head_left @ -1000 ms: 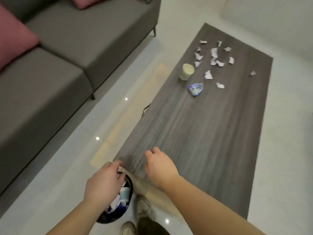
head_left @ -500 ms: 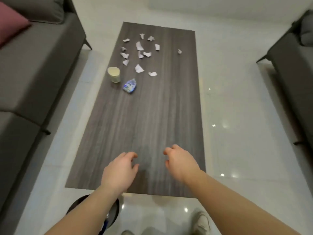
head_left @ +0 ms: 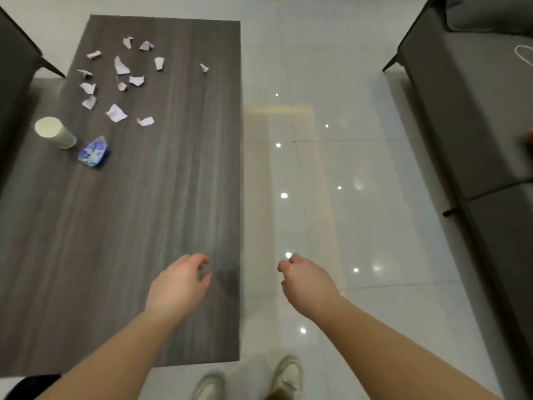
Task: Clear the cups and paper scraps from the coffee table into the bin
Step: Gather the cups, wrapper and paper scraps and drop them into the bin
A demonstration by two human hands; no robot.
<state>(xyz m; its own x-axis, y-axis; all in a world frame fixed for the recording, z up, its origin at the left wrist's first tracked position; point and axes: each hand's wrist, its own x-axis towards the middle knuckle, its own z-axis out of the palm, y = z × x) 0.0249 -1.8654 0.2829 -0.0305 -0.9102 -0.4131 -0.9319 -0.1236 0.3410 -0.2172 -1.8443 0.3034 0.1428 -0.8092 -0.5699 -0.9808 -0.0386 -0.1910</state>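
A dark wood coffee table fills the left half of the view. Near its far left edge stands a pale paper cup, and a crushed blue-and-white cup lies just right of it. Several white paper scraps are scattered beyond them at the far end. My left hand hovers over the table's near right part, fingers loosely curled, holding nothing. My right hand hangs over the floor beside the table, also empty. A sliver of the black bin shows at the bottom left.
A grey sofa runs along the right side, and another sofa's corner sits at the far left. Glossy white floor tiles lie between table and right sofa. My shoes show at the bottom.
The view has swung right, away from the bin. Both hands have left the bin area and table edge; the right hand is now over the floor.
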